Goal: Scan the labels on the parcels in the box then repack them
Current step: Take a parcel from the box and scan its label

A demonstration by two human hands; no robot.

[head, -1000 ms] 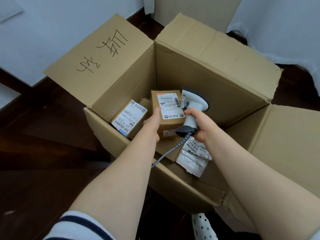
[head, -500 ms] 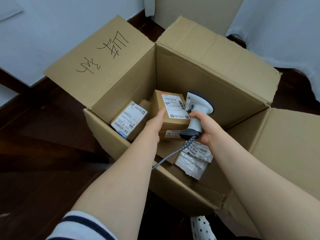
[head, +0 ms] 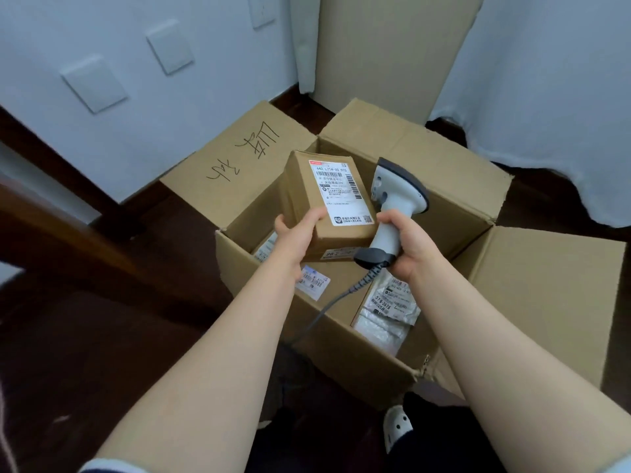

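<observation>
My left hand (head: 296, 230) grips a small brown parcel (head: 307, 199) by its lower left corner and holds it above the big open cardboard box (head: 368, 367), white label facing up. My right hand (head: 406, 247) is closed around the handle of a white barcode scanner (head: 396, 196), whose head sits just right of the parcel's label. Its grey coiled cable hangs down into the box. Inside the box lie a bubble-wrap mailer (head: 389, 319) with a label, a flat parcel with a small label (head: 312, 283), and another labelled parcel (head: 264, 250) partly hidden by my left wrist.
The box stands on a dark wooden floor (head: 85, 336) with its flaps spread; the left flap (head: 235, 158) has handwriting. A tall cardboard sheet (head: 392, 52) leans behind it. A white wall is on the left and white cloth (head: 546, 80) on the right. A white slipper (head: 397, 426) is below.
My left hand has lifted the brown parcel up out of the box. My right hand rose beside it with the scanner. The view has tilted upward, showing more wall.
</observation>
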